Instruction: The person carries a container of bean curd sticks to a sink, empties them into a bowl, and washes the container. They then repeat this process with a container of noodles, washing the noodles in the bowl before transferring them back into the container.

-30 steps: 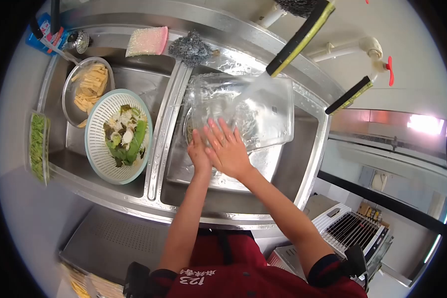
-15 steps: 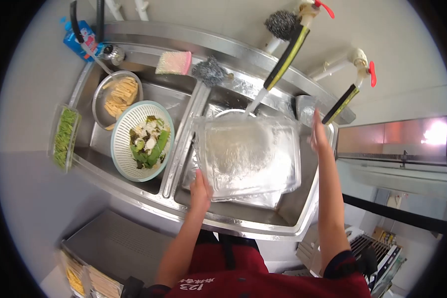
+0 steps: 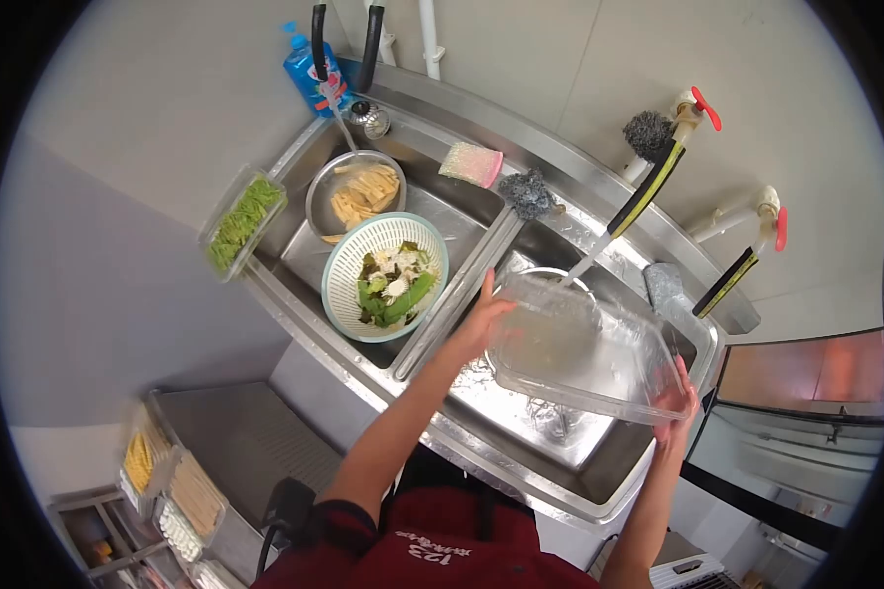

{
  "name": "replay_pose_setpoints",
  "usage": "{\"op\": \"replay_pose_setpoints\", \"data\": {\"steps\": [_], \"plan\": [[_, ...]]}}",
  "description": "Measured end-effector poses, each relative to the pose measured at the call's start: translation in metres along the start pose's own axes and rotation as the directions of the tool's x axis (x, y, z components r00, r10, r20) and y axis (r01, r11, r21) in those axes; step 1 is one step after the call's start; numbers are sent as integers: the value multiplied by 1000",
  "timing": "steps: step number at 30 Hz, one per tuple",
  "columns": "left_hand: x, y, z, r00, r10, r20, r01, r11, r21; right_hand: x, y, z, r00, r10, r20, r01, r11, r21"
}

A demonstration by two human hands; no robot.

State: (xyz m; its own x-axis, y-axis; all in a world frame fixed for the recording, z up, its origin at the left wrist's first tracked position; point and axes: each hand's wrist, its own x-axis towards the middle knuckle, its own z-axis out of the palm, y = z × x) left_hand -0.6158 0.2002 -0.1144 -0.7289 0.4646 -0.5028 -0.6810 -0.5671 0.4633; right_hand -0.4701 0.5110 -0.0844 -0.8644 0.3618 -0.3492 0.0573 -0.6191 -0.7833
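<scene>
Over the right sink basin, a clear plastic container (image 3: 599,358) is held tilted, its right end nearer to me. My left hand (image 3: 479,324) grips its left edge, thumb pointing up. At the lower right corner, my right hand (image 3: 678,407) is closed around the rim, with fingers partly seen through the plastic. Water runs from a black-and-yellow hose (image 3: 648,187) at the container's far side. Behind and beneath it shows part of a round bowl rim (image 3: 535,272), mostly hidden by the container.
In the left basin (image 3: 452,211) stand a pale green colander (image 3: 336,270) with vegetable scraps and a metal bowl (image 3: 316,211) of yellowish strips. A sponge (image 3: 471,164), steel wool (image 3: 527,193) and blue soap bottle (image 3: 309,74) line the back ledge. A tub of chopped greens (image 3: 243,224) sits left.
My right hand, earlier apart from the container with fingers extended, now grips its right corner. My left hand has shifted up its left side. The container is tilted differently, and the view has turned.
</scene>
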Motion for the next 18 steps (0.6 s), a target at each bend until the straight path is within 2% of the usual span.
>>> {"op": "replay_pose_setpoints", "data": {"steps": [1,2,3,5,6,7,8,9,10,11,12,13,14,15,16,17,18], "plan": [[16,1,-14,992,76,97,-86,991,106,-1,-2,-6,980,136,142,-136,991,-14],[31,4,-24,969,140,204,-181,963,201,-2,0,1,953,270,136,-272,962,-3],[45,10,-27,968,145,207,-187,961,205,-2,3,5,953,266,143,-269,963,-1],[56,21,-18,936,247,252,-330,867,374,-1,12,6,911,383,151,-350,914,-207],[53,25,-8,936,255,242,-333,865,376,1,21,-2,914,374,159,-359,926,-114],[32,32,25,964,188,186,-255,849,463,-2,33,-11,907,387,165,-371,921,-118],[21,30,47,985,121,125,-170,824,540,-9,45,-20,911,402,95,-390,913,-123],[26,16,56,980,154,125,-198,813,548,-16,58,-30,912,409,24,-403,907,-125],[33,-1,67,974,186,130,-227,800,556,-26,78,-45,899,438,-33,-439,898,-35],[38,-15,82,950,247,189,-308,656,689,-41,90,-49,858,508,-73,-512,858,-41],[40,-28,98,922,289,259,-374,486,790,-57,109,-64,831,555,-42,-555,832,12],[27,-32,125,963,146,225,-265,389,882,-74,129,-67,791,611,-27,-591,776,219],[16,-44,147,967,6,256,-247,281,927,-88,138,-58,746,661,80,-636,673,378],[-6,-54,168,954,51,297,-300,225,927,-104,144,-51,698,690,191,-669,533,519],[-30,-59,183,939,98,330,-342,164,925,-105,165,-66,670,693,266,-688,445,574],[-48,-56,184,903,89,421,-430,216,876,-113,167,-53,649,711,271,-702,422,573],[-65,-41,182,899,74,432,-438,187,880,-116,159,-23,695,692,194,-630,456,629]]}}
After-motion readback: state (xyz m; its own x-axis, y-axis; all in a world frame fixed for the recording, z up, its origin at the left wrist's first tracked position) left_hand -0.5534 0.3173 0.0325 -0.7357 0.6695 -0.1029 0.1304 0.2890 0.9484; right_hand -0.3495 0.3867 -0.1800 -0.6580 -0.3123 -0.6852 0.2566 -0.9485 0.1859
